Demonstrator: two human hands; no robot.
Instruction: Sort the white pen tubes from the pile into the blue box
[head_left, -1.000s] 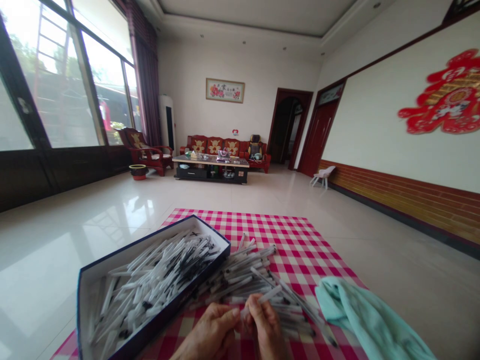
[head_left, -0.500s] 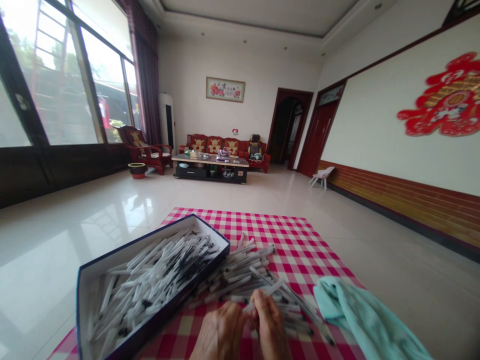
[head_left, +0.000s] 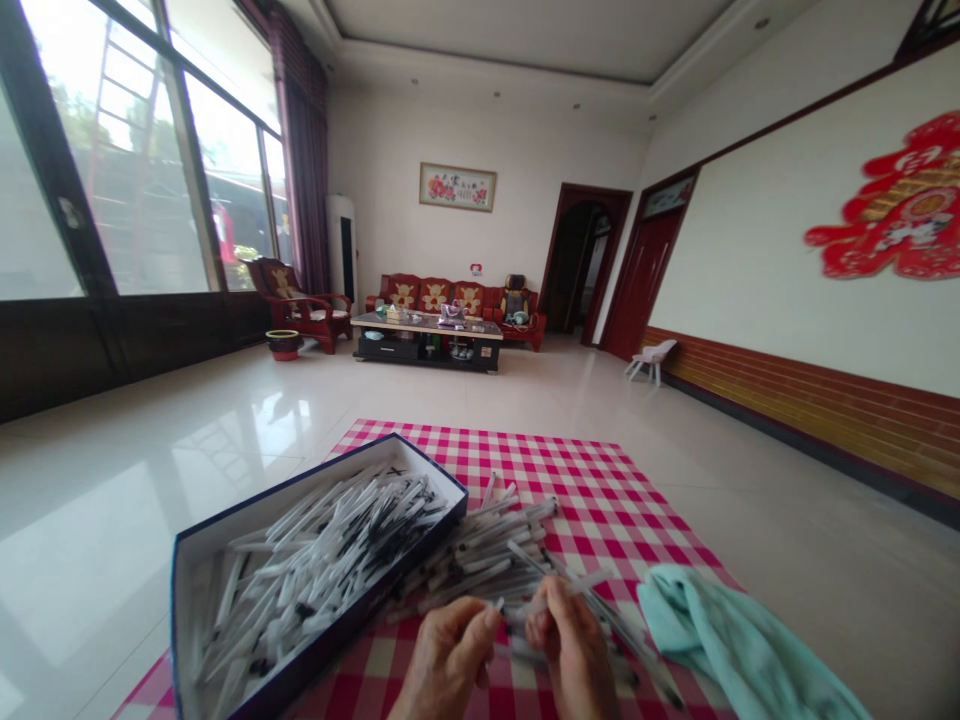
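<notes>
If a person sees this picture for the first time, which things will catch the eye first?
Probably the long box at the left of the checked cloth, heaped with pale, pen-like sticks. More sticks lie loose beside it, just beyond the two hands, left and right. The red decoration high on the right wall also stands out.

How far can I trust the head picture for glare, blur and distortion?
Head view: windows washed out, bright reflections on the glossy floor; head view: left hand, right hand and the translucent tube look soft, fine detail unreadable; head view: wide-angle stretch, strongest toward the edges.
</notes>
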